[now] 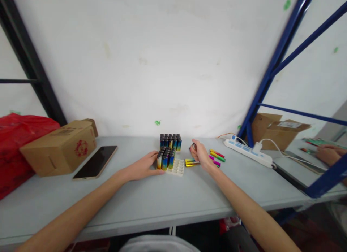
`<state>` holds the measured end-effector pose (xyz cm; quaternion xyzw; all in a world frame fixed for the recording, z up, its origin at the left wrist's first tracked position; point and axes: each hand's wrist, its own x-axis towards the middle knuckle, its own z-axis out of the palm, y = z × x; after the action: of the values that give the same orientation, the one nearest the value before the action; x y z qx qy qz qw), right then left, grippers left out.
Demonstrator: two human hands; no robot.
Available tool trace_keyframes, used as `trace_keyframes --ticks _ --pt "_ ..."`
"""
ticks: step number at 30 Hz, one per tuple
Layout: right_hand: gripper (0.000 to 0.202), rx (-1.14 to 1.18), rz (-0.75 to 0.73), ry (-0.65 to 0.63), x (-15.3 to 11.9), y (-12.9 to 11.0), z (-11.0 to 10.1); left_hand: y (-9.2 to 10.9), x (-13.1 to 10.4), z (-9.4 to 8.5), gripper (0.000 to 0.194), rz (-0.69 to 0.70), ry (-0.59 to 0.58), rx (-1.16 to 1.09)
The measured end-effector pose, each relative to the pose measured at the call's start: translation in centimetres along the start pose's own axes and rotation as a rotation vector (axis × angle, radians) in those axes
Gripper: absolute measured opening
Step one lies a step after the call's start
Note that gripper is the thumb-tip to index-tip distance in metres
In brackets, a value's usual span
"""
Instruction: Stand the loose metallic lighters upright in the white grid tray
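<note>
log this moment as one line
left hand: beside partly filled white tray; right hand: holding dark-tipped object; loose: gold lighters, right of tray

The scene is seen by a camera worn on the head, up above the near side of the table [135, 198]. It is pointed forward and a bit down. The wall [173, 64] is faced straight on, and the top half is filled by it. The left hand [143, 167] and right hand [201, 154] are seen from above, near the middle and looking small. A wide stretch is taken in, from the black post [45, 82] to the blue post [267, 78].
</note>
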<state>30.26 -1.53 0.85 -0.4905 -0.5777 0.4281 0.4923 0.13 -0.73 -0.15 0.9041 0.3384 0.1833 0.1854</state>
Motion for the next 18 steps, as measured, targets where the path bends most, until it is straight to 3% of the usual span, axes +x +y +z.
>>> trace_keyframes --ticks 3,8,12,15,18 --pt "0.055 0.069 0.061 0.068 -0.2 -0.1 0.6 -0.1 0.0 0.2 0.066 -0.02 0.009 0.009" --pt "0.058 0.069 0.043 0.084 -0.4 -0.2 0.6 -0.1 0.1 0.2 0.068 -0.013 0.026 0.016" --pt "0.067 0.042 0.038 -0.007 -0.5 -0.2 0.8 -0.1 0.2 0.1 0.068 -0.017 0.015 0.019" --pt "0.068 -0.054 -0.079 -0.107 -1.1 -0.5 1.1 -0.2 0.3 0.2 0.072 -0.008 0.026 0.008" --pt "0.058 -0.323 -0.307 -0.154 -2.0 -1.0 1.2 -0.3 0.4 0.3 0.076 0.002 0.04 0.003"
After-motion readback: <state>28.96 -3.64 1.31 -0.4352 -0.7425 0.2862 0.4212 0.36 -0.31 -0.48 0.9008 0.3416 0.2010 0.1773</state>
